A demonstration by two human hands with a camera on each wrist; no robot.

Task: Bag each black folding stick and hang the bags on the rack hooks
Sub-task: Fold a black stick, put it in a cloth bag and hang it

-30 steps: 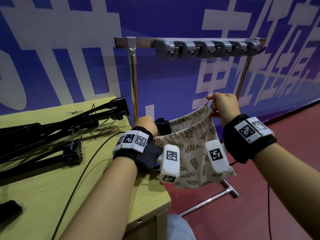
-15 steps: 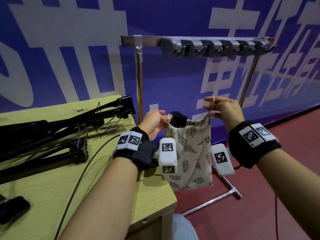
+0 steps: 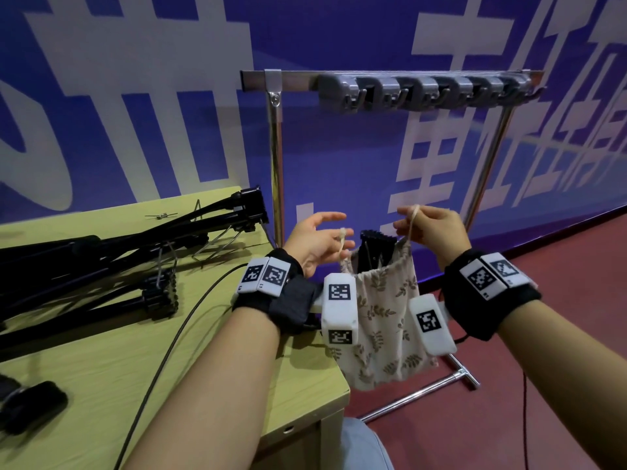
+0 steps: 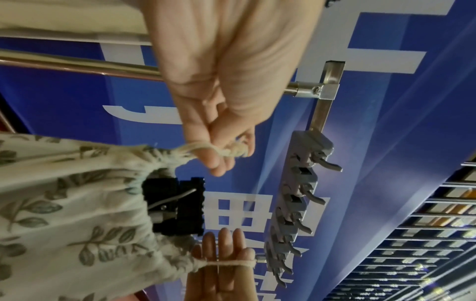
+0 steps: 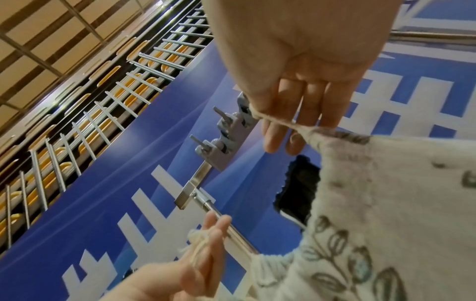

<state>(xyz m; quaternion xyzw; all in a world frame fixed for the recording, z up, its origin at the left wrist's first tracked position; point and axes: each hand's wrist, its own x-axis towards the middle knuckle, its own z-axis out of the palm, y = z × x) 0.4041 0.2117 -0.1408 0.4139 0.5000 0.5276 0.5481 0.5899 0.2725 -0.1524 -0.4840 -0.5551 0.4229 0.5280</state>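
Observation:
A leaf-print drawstring bag (image 3: 383, 320) hangs between my hands, off the table's right edge and below the rack hooks (image 3: 427, 93). A black folding stick (image 3: 375, 245) pokes out of its gathered mouth. My left hand (image 3: 334, 237) pinches the left drawstring (image 4: 221, 150) between thumb and finger, the other fingers spread. My right hand (image 3: 412, 220) pinches the right drawstring (image 5: 278, 120) a little higher. The left wrist view shows the bag (image 4: 64, 203) puckered round the stick (image 4: 177, 205). In the right wrist view the stick (image 5: 298, 187) shows beside the bag (image 5: 386, 203). The hooks (image 4: 296, 203) carry nothing.
More black folding sticks (image 3: 118, 252) lie across the yellow-green table (image 3: 210, 385), with a black cable (image 3: 176, 337) and a dark object (image 3: 30, 408) near its front left. The rack's steel post (image 3: 276, 157) stands by the table corner; its foot (image 3: 451, 378) rests on red floor.
The bag's mouth, wide open a second ago, has been drawn in round the stick. Both hands have slid from the rim onto the drawstrings and risen slightly.

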